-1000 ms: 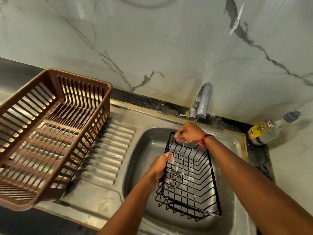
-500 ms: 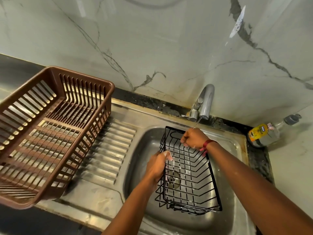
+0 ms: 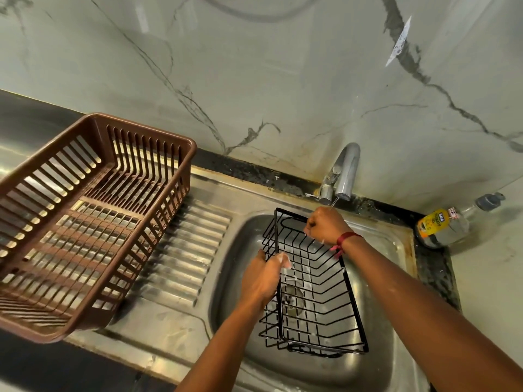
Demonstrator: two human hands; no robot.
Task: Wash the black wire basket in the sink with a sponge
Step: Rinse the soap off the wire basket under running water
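Black wire basket (image 3: 314, 284) is held inside the steel sink (image 3: 376, 278), tilted, its near end low in the bowl and its far end raised below the tap (image 3: 343, 171). Right hand (image 3: 325, 226) is closed in a fist round the far top wire. Left hand (image 3: 261, 278) is curled at the left rim, and a pale, sudsy scrap is pinched at its fingertips; this is taken to be the sponge (image 3: 283, 260), though little of it shows. Only a thin trickle is seen at the spout. Step in hand is judged to be scrubbing of the left side wires. Each rod is best wiped along its length, with the sponge folded round it, and the welded crossings worked separately, since residue is likely to be trapped there. The far grip should be kept firm, as the coated wire looks smooth and wet. The grid is open and thin-rodded and the bowl brushed and dull. A ribbed drainboard (image 3: 181, 250) carries a slatted brown plastic crate (image 3: 147, 128).
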